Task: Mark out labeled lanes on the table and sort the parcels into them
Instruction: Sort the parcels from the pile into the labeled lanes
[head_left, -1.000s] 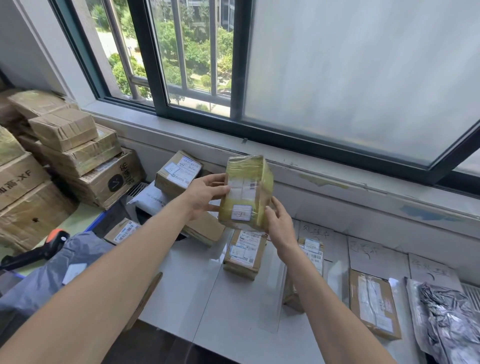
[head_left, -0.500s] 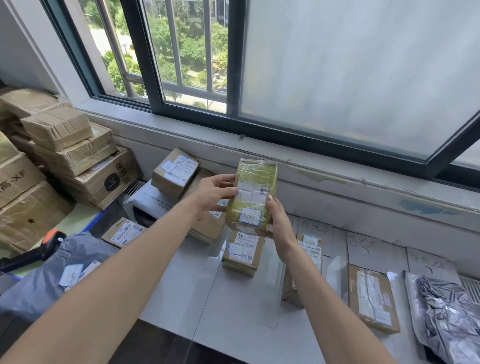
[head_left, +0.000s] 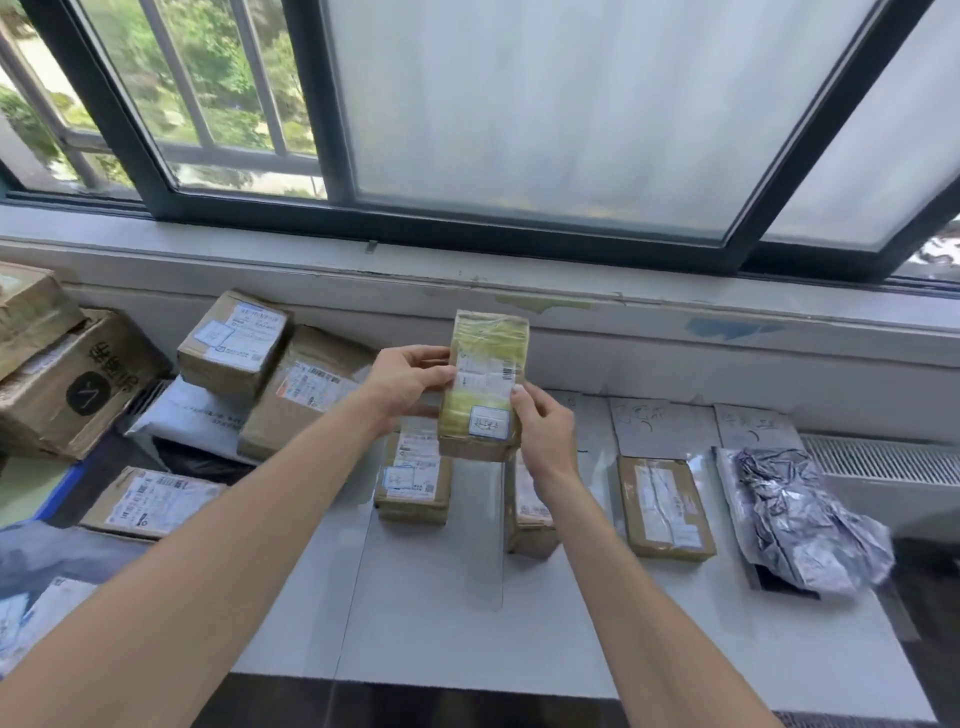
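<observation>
The white table (head_left: 441, 613) is taped into lanes. Near its far edge, three brown boxes (head_left: 665, 506) and a crumpled silver bag (head_left: 800, 525) lie one to a lane. The yellow-wrapped parcel (head_left: 485, 374), tilted a second ago, is now held upright above the far edge, long axis vertical, label facing the camera. The left hand (head_left: 405, 382) and right hand (head_left: 545, 431) pinch its long sides.

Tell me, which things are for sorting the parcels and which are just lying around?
For the job:
yellow-wrapped parcel, held by left hand and right hand
brown parcel and silver foil bag on the white table
handwritten lane labels
unsorted boxes at left

Just there:
window
radiator grille
</observation>
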